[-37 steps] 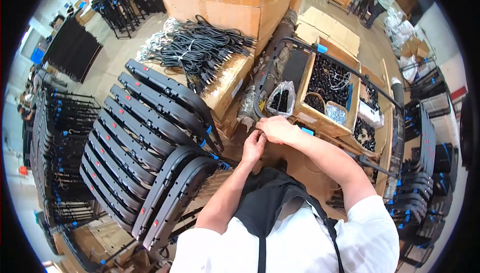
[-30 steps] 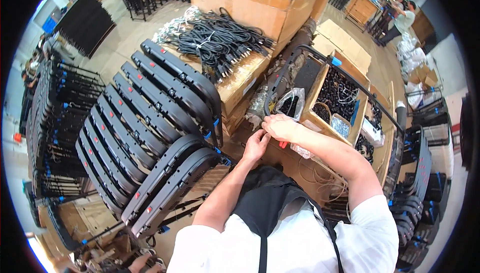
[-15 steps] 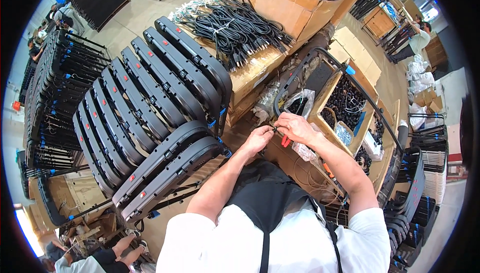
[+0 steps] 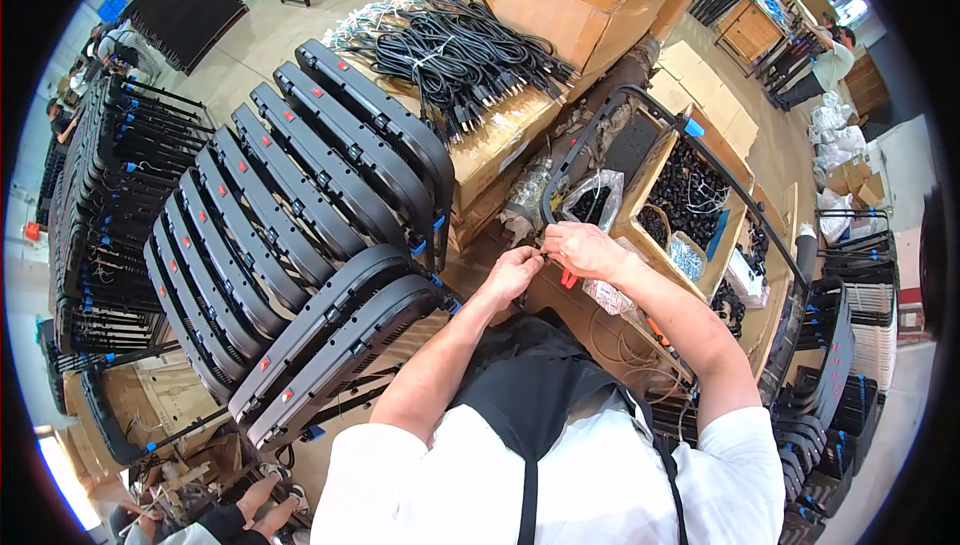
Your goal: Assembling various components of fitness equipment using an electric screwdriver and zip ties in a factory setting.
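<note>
My left hand [image 4: 512, 277] and my right hand [image 4: 582, 248] meet in front of my apron, fingers pinched together. Between the fingertips is a small dark piece, too small to name. Just under my right hand, red tool handles [image 4: 569, 278] stick out; whether the palm grips them I cannot tell. A clear plastic bag [image 4: 598, 190] with dark parts lies beyond my right hand. Beside it, a cardboard tray [image 4: 632, 207] carries many small black parts, and a bag of small pieces [image 4: 610, 293] sits by my right wrist.
On the left stand several dark grey curved housings [image 4: 300, 180] with red switches. Bundled black power cords [image 4: 450, 50] lie on a carton ahead. A black tubular frame [image 4: 735, 180] surrounds the parts trays. Another person [image 4: 832, 63] works at the far right.
My hands stay together at the small dark piece, with only slight finger movement. The whole view has shifted slightly, so the surroundings appear a little to the left and higher.
</note>
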Motion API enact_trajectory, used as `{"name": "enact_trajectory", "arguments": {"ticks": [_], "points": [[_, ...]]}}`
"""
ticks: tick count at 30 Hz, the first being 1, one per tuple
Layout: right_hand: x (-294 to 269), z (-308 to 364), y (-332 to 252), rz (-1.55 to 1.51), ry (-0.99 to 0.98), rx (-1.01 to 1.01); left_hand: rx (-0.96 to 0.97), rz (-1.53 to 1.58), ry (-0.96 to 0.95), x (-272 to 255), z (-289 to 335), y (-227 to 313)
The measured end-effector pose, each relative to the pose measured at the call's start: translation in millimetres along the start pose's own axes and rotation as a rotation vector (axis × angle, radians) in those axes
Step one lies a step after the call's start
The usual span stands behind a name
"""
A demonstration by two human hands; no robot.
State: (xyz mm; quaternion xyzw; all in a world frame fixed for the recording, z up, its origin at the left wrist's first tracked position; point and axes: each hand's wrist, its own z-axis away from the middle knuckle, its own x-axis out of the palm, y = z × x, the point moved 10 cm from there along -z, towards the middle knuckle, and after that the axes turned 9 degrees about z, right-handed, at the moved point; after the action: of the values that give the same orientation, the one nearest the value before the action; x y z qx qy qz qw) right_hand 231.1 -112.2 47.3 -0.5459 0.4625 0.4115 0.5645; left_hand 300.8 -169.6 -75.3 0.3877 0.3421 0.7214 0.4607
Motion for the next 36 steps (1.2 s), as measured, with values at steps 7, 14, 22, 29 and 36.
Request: {"name": "enact_trajectory", "arguments": {"ticks": [7, 14, 22, 29, 36], "points": [[8, -1, -1, -0.028, -0.093, 0.089, 0.024, 0.057, -0.014, -2, -8, -11], [7, 46, -18, -0.175, 0.299, 0.446, 0.038, -0.094, 0.069, -16, -12, -19], [160, 145, 52, -0.323, -0.327, 1.191, -0.074, -0.056, -0.102, 14, -9, -20], [323, 96, 123, -0.202, -0.633, 1.055, -0.143, -0.002, -0.043, -6, 7, -17], [293, 110, 92, -0.733, -0.235, 1.283, -0.206, 0.111, -0.036, -6, -3, -39]]}}
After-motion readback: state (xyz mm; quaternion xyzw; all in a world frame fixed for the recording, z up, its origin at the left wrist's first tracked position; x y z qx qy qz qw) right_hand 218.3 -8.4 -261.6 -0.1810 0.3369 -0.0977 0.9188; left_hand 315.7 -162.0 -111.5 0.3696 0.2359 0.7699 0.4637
